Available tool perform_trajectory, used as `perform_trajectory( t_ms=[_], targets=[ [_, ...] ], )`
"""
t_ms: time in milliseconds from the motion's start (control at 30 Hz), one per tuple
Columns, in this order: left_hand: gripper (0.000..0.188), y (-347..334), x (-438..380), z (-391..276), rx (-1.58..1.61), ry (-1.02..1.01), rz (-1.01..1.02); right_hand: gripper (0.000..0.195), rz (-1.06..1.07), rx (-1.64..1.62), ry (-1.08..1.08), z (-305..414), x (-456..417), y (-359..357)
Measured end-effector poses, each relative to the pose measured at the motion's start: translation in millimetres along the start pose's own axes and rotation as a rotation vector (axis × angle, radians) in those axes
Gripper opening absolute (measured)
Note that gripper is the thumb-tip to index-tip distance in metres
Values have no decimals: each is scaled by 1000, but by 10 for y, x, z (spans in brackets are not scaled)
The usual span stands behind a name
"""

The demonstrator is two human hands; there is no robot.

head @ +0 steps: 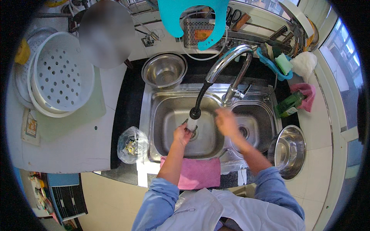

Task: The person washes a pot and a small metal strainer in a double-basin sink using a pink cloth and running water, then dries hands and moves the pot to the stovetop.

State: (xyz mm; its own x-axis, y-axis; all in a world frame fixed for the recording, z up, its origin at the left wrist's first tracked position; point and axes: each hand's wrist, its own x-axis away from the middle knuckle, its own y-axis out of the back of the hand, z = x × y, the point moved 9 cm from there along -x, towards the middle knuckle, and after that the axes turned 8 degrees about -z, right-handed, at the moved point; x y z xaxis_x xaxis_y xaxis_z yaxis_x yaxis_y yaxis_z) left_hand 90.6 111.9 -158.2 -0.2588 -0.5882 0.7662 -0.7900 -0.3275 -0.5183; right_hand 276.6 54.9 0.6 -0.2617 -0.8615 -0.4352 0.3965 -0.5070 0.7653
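My left hand (183, 134) is over the large steel sink basin (164, 115), just below the black flexible spout (199, 99) of the chrome faucet (228, 59). Its fingers curl around a whitish column (192, 124) under the spout, which could be running water or a nozzle part. Small dark patches show at the fingertips; whether the hand grips anything is unclear. Blurred by motion, my right hand (227, 122) hovers near the divider between the large basin and the smaller basin (260, 127). No object is visible in it, though its fingers cannot be made out.
Steel bowls (164, 70) stand behind the sink, and another steel bowl (289, 153) sits at right. A plastic bag of scraps (133, 145) lies left. The pink cloth (199, 174) covers the front edge. A green bottle (290, 105) and white colander (62, 72) flank the sink.
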Motion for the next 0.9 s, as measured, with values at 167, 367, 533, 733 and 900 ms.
perform_trajectory(
  t_ms=[167,367,533,733,900],
  targets=[
    [17,53,-25,66,12,-3,68,30,152,-505,-231,459,261,-1178],
    [17,383,-18,-63,62,-5,-75,28,469,-356,-417,-97,541,-1951],
    [21,314,125,-167,82,-11,-3,36,201,-745,-667,-35,535,-1702],
    [35,250,47,32,23,-27,-88,45,246,-699,-775,327,521,-1750],
    [36,357,-196,124,134,0,-37,43,194,-868,-979,-182,752,-2171]
  ],
)
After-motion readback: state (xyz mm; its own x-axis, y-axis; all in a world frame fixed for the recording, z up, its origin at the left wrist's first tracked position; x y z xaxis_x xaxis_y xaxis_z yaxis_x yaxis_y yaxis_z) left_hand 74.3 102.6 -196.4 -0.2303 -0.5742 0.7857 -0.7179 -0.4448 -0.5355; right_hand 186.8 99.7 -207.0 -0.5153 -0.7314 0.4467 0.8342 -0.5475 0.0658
